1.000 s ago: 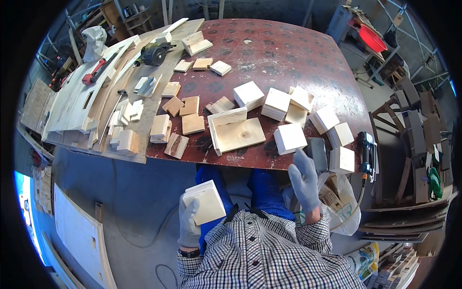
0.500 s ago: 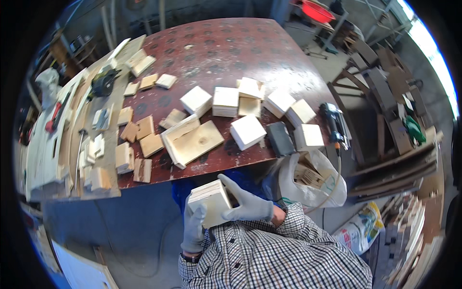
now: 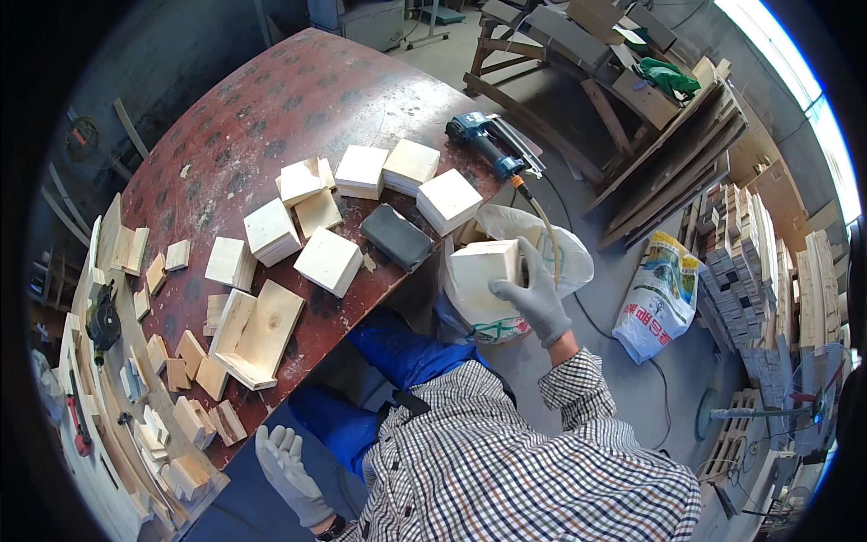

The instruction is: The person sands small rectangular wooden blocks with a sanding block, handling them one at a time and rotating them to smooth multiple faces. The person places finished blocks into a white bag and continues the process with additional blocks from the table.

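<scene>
My right hand (image 3: 537,303), in a pale work glove, grips a stack of square wooden pieces (image 3: 483,266) by its right side. The stack is over the mouth of a white plastic bag (image 3: 573,271) at the table's near right corner, hiding part of the bag. Whether the stack touches the bag I cannot tell. My left hand (image 3: 291,470), gloved too, is held palm up with its fingers stretched out, below the front edge of the dark red table (image 3: 244,117). It holds nothing.
Several pale wood stacks (image 3: 330,260) and a black block (image 3: 397,237) sit near the table edge. A nail gun (image 3: 488,144) with a hose (image 3: 549,226) lies at the corner. An open wooden box part (image 3: 262,339) and loose offcuts are leftward; a printed sack (image 3: 659,294) stands right.
My view has swung right. The wood stack, held in both hands before, is now in my right hand alone and over the bag. My left hand has let go and opened.
</scene>
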